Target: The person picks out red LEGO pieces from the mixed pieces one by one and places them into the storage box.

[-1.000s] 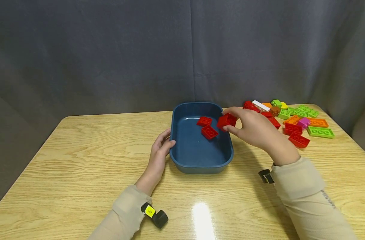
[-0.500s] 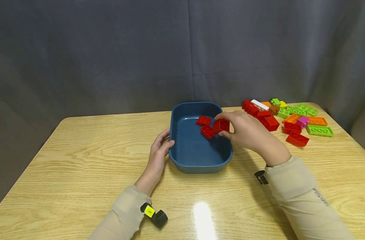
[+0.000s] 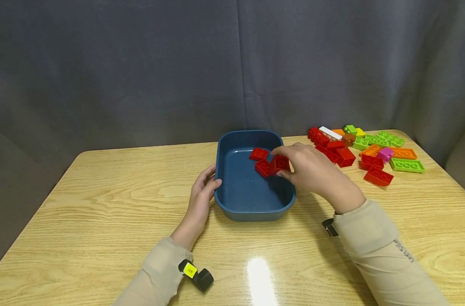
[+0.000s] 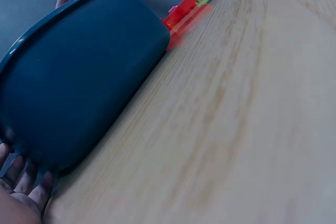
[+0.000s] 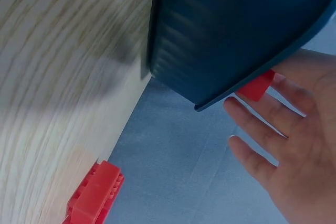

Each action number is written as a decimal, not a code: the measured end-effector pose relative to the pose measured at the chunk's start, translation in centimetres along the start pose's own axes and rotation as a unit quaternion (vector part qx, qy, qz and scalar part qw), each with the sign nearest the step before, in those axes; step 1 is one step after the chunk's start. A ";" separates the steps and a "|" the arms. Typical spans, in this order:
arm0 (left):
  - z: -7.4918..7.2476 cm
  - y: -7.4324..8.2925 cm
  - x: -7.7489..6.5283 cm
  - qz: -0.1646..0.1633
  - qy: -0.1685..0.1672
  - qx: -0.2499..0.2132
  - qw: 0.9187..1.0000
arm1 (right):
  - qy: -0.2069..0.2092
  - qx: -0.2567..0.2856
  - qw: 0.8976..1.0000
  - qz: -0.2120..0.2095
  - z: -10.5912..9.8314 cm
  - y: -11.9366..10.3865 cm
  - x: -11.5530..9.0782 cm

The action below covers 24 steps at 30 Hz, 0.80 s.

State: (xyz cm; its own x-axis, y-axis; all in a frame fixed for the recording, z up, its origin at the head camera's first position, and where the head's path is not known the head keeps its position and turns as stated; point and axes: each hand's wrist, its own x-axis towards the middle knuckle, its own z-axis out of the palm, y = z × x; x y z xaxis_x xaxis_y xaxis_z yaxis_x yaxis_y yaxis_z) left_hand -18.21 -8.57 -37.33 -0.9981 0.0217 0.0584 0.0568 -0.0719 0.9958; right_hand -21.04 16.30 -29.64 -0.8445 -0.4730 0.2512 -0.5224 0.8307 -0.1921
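A dark blue plastic bin (image 3: 251,211) stands on the table. My right hand (image 3: 312,170) reaches over its right rim and pinches a red toy brick (image 3: 280,164) between thumb and fingers, low inside the bin. Two more red bricks are in there: one (image 3: 263,168) overlaps the held brick in the head view, the other (image 3: 258,154) lies just behind. In the right wrist view, part of the held brick (image 5: 257,86) shows past the rim. My left hand (image 3: 201,193) rests against the bin's left outer wall, its fingertips (image 4: 42,187) touching low on that side.
Right of the bin lies a spread of loose bricks: several red ones (image 3: 345,157), a white one (image 3: 330,133), a magenta one (image 3: 386,154), orange ones (image 3: 403,153) and green ones (image 3: 407,165). A grey curtain (image 3: 140,76) hangs behind the wooden table (image 3: 114,212).
My right hand has moved left and down with the red brick, from over the right rim to inside the bin beside the other red bricks. The left hand stays put.
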 end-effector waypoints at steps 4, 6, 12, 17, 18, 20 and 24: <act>0.0 0.0 -0.1 0.001 -0.001 0.001 1.000 | 0.001 -0.008 1.000 -0.003 0.1 -0.1 0.0; 0.0 0.0 -0.1 0.002 -0.001 0.002 1.000 | 0.003 -0.011 1.000 -0.005 0.2 -0.1 0.0; 0.0 0.0 -0.1 0.000 0.001 0.001 1.000 | 0.000 -0.012 1.000 0.001 0.0 -0.2 0.0; 0.0 0.0 -0.1 0.001 0.000 0.000 1.000 | 0.000 -0.011 1.000 0.003 -0.2 -0.2 -0.1; 0.0 0.0 -0.1 0.001 0.000 -0.001 1.000 | 0.000 -0.011 1.000 0.003 -0.3 -0.2 -0.1; 0.0 0.0 0.0 0.002 -0.002 -0.002 1.000 | 0.001 -0.011 1.000 0.005 -0.4 -0.2 -0.1; 0.1 0.0 0.0 0.003 -0.002 -0.003 1.000 | 0.005 -0.013 1.000 0.007 -0.6 0.1 -0.2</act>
State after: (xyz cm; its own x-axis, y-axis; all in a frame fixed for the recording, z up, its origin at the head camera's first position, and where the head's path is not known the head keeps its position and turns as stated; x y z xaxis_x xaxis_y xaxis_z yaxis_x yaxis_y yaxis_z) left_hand -18.19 -8.51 -37.32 -0.9976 0.0250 0.0646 0.0625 -0.0787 0.9949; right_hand -20.88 16.62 -29.11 -0.8504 -0.4581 0.2588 -0.5071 0.8448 -0.1708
